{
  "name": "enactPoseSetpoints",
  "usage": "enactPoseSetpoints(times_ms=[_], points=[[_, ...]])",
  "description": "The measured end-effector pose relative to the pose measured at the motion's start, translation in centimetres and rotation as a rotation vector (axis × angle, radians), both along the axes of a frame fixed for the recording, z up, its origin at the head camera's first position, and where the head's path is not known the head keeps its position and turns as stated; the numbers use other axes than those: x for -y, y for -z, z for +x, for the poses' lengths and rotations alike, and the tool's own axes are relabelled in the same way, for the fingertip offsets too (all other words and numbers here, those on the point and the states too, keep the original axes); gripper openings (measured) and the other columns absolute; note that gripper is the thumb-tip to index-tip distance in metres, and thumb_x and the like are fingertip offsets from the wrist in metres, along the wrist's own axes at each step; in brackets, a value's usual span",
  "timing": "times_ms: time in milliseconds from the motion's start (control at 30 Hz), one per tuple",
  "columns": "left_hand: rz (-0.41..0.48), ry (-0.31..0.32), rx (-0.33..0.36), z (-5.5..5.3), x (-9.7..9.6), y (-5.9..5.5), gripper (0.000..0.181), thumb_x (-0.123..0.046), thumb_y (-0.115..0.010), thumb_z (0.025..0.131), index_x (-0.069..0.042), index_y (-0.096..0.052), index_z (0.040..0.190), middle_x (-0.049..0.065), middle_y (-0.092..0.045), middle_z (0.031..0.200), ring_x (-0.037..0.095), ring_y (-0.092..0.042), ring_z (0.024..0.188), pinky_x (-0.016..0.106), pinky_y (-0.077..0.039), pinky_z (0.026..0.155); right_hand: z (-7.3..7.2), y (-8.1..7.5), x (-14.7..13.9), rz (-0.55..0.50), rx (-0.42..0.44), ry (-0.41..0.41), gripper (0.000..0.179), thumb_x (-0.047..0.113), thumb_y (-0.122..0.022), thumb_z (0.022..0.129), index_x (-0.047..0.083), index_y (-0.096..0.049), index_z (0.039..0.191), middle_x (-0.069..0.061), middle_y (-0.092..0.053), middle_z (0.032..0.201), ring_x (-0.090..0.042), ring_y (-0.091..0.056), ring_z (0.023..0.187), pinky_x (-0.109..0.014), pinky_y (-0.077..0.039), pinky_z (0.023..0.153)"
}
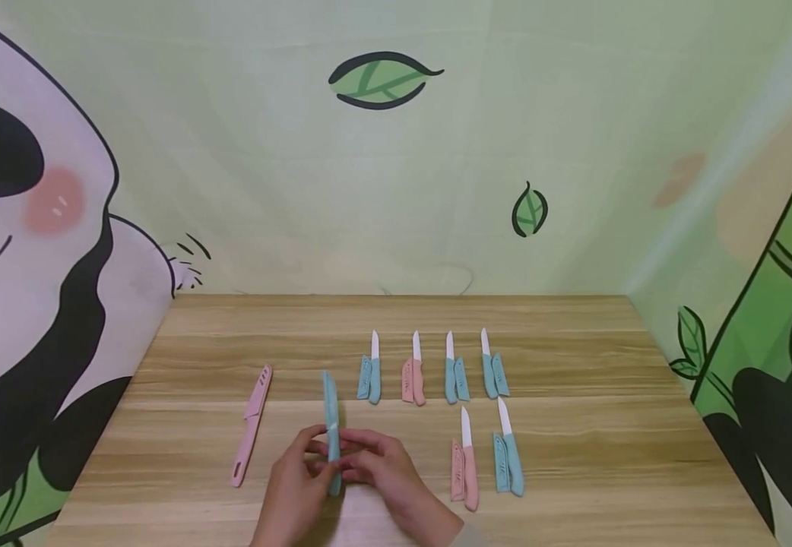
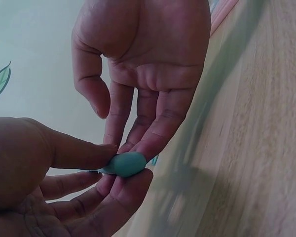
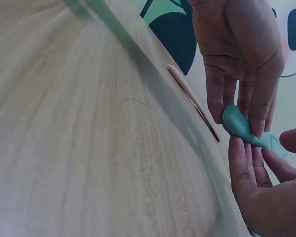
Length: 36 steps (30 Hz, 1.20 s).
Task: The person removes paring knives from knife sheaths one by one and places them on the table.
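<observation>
A light blue paring knife (image 1: pixel 331 403) stands nearly lengthwise before me, its blade end inside a matching sheath and its handle end towards me. My left hand (image 1: pixel 298 480) pinches the handle between thumb and fingers. From the other side, my right hand (image 1: pixel 396 477) touches the knife with outstretched fingertips. In the left wrist view the rounded blue handle end (image 2: pixel 130 164) shows between both hands, the right thumb held away from it. The right wrist view shows the blue handle (image 3: pixel 237 121) under the left fingers, with right fingertips against its underside.
A pink sheathed knife (image 1: pixel 252 427) lies left of my hands. Several bare-bladed knives lie to the right, each beside its sheath: a back row with a pink knife (image 1: pixel 418 372) among blue ones, and nearer a pink knife (image 1: pixel 470 475) and a blue knife (image 1: pixel 514 463). A patterned cloth (image 1: pixel 369 190) hangs behind.
</observation>
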State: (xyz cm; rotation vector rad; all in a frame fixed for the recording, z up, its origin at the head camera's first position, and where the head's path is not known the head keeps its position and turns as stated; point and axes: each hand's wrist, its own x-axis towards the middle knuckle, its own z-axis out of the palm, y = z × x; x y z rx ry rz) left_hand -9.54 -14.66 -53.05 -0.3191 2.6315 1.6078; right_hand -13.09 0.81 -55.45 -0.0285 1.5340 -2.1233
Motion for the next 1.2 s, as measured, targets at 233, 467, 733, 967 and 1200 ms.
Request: enactPoseSetpoints(times_ms=[233,467,733,967,1200], points=[[-0.002,0.015,-0.013,0.0,-0.5,0.1,0.053,-0.004,-0.078,0.089,-0.009,-0.058,0.138,0.01,-0.071,0.108,0.016,-0.071,0.087,0.022,-0.055,0.064,0.2,-0.2,-0.5,0.027,-0.021,0.02,0.047,-0.002,-0.061,0.091,-0.007,-0.06,0.138,-0.022,-0.071,0.124,-0.012,-0.072,0.092,-0.028,-0.062,0.084],[0.001,0.025,-0.027,-0.1,-1.3,0.2,0.055,-0.005,-0.078,0.089,-0.008,-0.059,0.14,0.009,-0.072,0.109,0.016,-0.071,0.087,0.021,-0.056,0.065,0.3,-0.6,-1.2,0.04,-0.029,0.036,0.048,-0.003,-0.062,0.089,-0.007,-0.06,0.137,-0.02,-0.071,0.124,-0.011,-0.072,0.092,-0.025,-0.061,0.081],[0.007,0.047,-0.048,-0.2,-2.5,0.2,0.057,-0.001,-0.076,0.09,-0.002,-0.058,0.143,0.011,-0.071,0.11,0.019,-0.072,0.091,0.019,-0.057,0.066,0.5,-0.8,-2.3,0.068,-0.036,0.066,0.047,0.0,-0.062,0.09,-0.006,-0.06,0.137,-0.02,-0.07,0.125,-0.013,-0.072,0.095,-0.027,-0.061,0.085],[-0.042,0.075,-0.093,-0.2,-3.4,0.4,0.057,-0.001,-0.076,0.089,0.003,-0.057,0.143,0.011,-0.071,0.109,0.019,-0.073,0.092,0.018,-0.057,0.068,0.7,-1.1,-3.1,0.121,-0.052,0.083,0.048,0.001,-0.063,0.09,-0.005,-0.06,0.138,-0.019,-0.069,0.128,-0.013,-0.07,0.096,-0.029,-0.062,0.087],[-0.048,0.102,-0.106,-0.3,-4.2,0.4,0.055,-0.003,-0.076,0.09,0.002,-0.059,0.142,0.008,-0.071,0.108,0.018,-0.071,0.091,0.018,-0.057,0.069,1.1,-1.1,-4.0,0.135,-0.076,0.098,0.05,0.0,-0.06,0.091,-0.008,-0.056,0.141,-0.023,-0.064,0.133,-0.011,-0.069,0.098,-0.028,-0.061,0.087]])
